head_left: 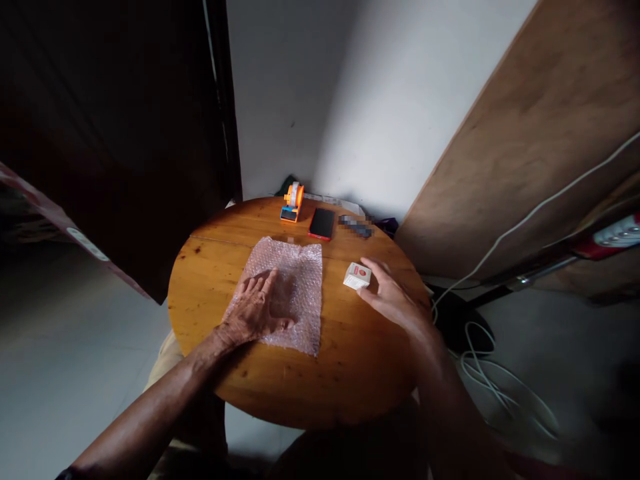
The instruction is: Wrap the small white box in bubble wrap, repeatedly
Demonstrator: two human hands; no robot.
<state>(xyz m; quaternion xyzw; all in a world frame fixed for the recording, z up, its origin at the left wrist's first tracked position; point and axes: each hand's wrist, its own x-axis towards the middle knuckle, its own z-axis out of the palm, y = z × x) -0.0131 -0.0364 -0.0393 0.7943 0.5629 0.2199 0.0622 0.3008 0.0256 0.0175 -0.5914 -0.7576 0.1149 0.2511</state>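
Note:
A sheet of clear, pinkish bubble wrap (300,293) lies flat on the round wooden table (200,293). My left hand (255,307) rests on its left part, palm down with the fingers and thumb spread. To the right of the sheet stands a small white box (357,275) with red print on top. My right hand (387,293) is at the box's right side, thumb and fingers apart around it. Whether the fingertips touch the box cannot be made out clearly.
An orange tape dispenser (293,202), a red-edged phone (321,223) and a blurred dark object (355,226) lie along the table's far edge by the wall. White cables (480,367) hang and coil at the right, beyond the table.

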